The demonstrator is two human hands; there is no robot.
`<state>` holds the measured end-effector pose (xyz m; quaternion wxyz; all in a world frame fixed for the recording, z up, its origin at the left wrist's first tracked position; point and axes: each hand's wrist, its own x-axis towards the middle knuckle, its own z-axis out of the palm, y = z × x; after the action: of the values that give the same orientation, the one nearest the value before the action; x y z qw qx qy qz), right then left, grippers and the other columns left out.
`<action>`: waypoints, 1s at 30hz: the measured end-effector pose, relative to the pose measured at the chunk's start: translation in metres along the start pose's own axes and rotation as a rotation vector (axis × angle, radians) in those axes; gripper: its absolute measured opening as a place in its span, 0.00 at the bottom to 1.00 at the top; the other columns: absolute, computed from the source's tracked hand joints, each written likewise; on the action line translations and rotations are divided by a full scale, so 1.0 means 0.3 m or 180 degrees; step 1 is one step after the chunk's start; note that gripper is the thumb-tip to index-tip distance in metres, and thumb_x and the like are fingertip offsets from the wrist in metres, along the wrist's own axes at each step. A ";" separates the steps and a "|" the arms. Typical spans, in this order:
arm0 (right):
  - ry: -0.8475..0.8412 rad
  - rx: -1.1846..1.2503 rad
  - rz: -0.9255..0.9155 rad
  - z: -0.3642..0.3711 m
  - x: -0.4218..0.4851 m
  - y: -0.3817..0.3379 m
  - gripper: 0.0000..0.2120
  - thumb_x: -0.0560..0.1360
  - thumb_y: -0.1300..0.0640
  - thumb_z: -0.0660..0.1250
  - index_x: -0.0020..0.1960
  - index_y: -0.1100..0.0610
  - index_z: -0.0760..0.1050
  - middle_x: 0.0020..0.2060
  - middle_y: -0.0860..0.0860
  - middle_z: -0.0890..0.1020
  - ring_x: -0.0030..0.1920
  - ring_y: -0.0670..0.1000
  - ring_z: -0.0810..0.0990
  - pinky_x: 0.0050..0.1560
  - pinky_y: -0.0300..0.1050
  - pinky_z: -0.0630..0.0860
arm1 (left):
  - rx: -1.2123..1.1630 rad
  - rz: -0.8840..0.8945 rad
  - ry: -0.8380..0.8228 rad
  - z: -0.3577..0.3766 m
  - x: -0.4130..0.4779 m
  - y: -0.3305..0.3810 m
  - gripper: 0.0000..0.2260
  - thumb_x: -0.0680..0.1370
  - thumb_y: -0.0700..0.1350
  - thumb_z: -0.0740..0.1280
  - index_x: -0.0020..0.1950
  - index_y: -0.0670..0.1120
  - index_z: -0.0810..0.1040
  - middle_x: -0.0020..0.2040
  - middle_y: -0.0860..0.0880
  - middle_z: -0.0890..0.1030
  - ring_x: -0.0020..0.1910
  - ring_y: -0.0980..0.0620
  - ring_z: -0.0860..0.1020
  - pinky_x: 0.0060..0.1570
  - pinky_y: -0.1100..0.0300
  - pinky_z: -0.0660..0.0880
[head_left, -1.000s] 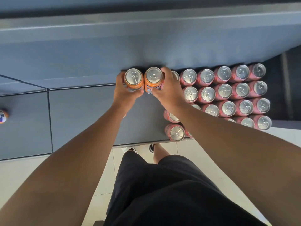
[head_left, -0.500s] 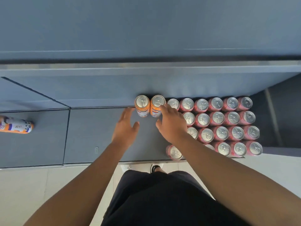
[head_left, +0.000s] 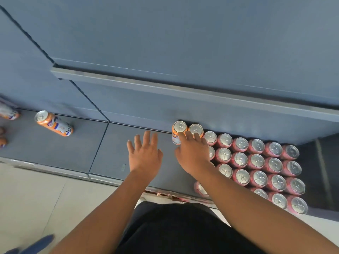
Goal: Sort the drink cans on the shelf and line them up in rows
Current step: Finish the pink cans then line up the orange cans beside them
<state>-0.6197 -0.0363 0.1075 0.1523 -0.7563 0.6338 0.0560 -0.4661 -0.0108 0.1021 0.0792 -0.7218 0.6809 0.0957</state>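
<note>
Plain black garment (head_left: pixel 183 233) over lower body — matte fabric; both forearms (head_left: pixel 102 213) bare.

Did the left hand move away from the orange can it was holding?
Yes. The left hand let go and now hovers open, left of the orange can, nearer the front of the shelf.

shelf (head_left: pixel 55 153): a grey-blue surface is seen from above, crossed by a seam.
orange cans (head_left: pixel 178 132): two are stood upright side by side at the back edge, next to the pink rows.
pink cans (head_left: pixel 256 162): packed upright in rows at the right end, from back edge to front edge.
lying can (head_left: pixel 54 123): an orange can is laid on its side near the back edge, toward the left end.
left hand (head_left: pixel 145 156): held flat and spread over bare shelf, apart from the cans.
right hand (head_left: pixel 192 154): its fingers (head_left: pixel 183 136) are laid against the two orange cans.
</note>
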 end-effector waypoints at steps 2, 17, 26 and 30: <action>0.0031 -0.0054 -0.0084 -0.006 -0.013 -0.054 0.23 0.77 0.53 0.59 0.72 0.53 0.66 0.69 0.54 0.71 0.66 0.61 0.69 0.63 0.56 0.66 | 0.0009 -0.0095 0.0000 -0.010 -0.032 -0.028 0.23 0.82 0.53 0.56 0.75 0.49 0.56 0.76 0.49 0.58 0.75 0.40 0.58 0.73 0.38 0.55; 0.0081 -0.0443 -0.0815 0.105 -0.250 -0.741 0.20 0.78 0.52 0.59 0.69 0.54 0.66 0.61 0.54 0.76 0.61 0.58 0.72 0.58 0.51 0.66 | -0.0277 -0.1044 0.0164 0.016 -0.500 -0.617 0.19 0.80 0.49 0.58 0.72 0.49 0.62 0.72 0.49 0.62 0.72 0.41 0.60 0.70 0.42 0.59; 0.0147 -0.0308 -0.1446 0.227 -0.431 -1.194 0.18 0.78 0.50 0.60 0.66 0.54 0.69 0.59 0.54 0.77 0.59 0.58 0.74 0.55 0.51 0.67 | -0.0423 -0.1752 0.0068 0.079 -0.857 -1.000 0.23 0.83 0.52 0.55 0.77 0.50 0.57 0.77 0.48 0.58 0.76 0.39 0.56 0.72 0.42 0.58; 0.0158 -0.0353 -0.1678 0.250 -0.434 -1.344 0.16 0.79 0.51 0.59 0.64 0.54 0.69 0.59 0.53 0.77 0.58 0.58 0.74 0.55 0.51 0.68 | -0.0568 -0.2043 0.0102 0.090 -0.929 -1.119 0.23 0.83 0.53 0.54 0.77 0.50 0.56 0.78 0.47 0.57 0.77 0.39 0.55 0.73 0.42 0.58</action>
<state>-0.2428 0.1696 0.1368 0.1044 -0.9035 0.4145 0.0305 -0.1471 0.2858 0.1392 0.0311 -0.9049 0.4089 0.1137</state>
